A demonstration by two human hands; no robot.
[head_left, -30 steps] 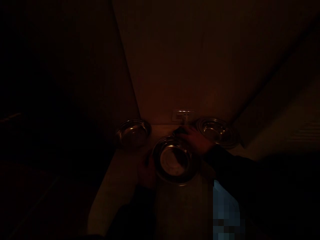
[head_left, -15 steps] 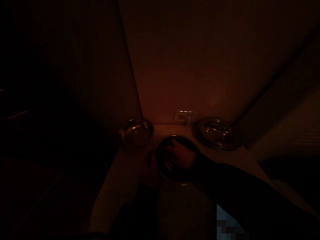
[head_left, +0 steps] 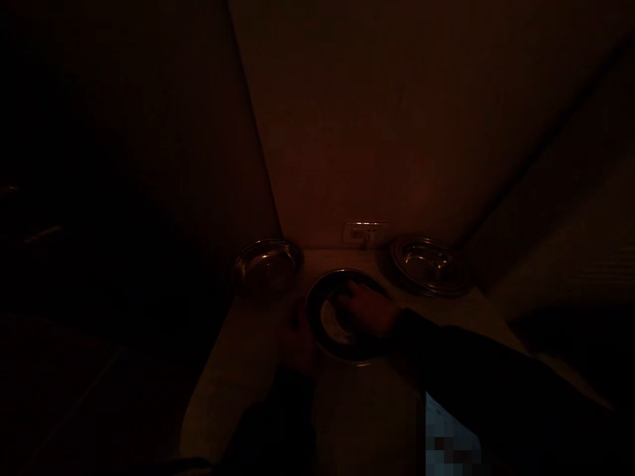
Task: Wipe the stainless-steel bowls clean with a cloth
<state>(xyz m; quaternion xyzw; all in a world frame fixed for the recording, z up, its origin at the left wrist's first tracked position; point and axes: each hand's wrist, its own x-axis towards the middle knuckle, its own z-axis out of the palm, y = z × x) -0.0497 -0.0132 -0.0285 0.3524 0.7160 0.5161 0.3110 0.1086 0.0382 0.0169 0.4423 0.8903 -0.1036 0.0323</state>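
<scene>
The light is very dim. A round metal bowl [head_left: 351, 270] stands on the small table in front of me. My right hand [head_left: 370, 308] reaches into it from the right, fingers pointing down and to the left. Shadow hides its fingertips and whatever they touch. Next to those fingers, inside the bowl, is a pale rounded patch [head_left: 335, 322] that I cannot name. My left hand [head_left: 296, 338] is at the bowl's left side, apparently gripping its rim, though its fingers are mostly lost in the dark.
A shallow metal bowl [head_left: 268, 243] stands at the table's back left corner. Several stacked metal plates [head_left: 430, 291] lie at the back right. A wall socket [head_left: 365, 233] with a plug sits just above the table [head_left: 228, 390]. A bluish lit patch [head_left: 449, 430] shows below my right forearm.
My right hand has shifted slightly to the right inside the bowl, and more of the pale patch shows. The left hand stays at the bowl's side. The view has moved a little.
</scene>
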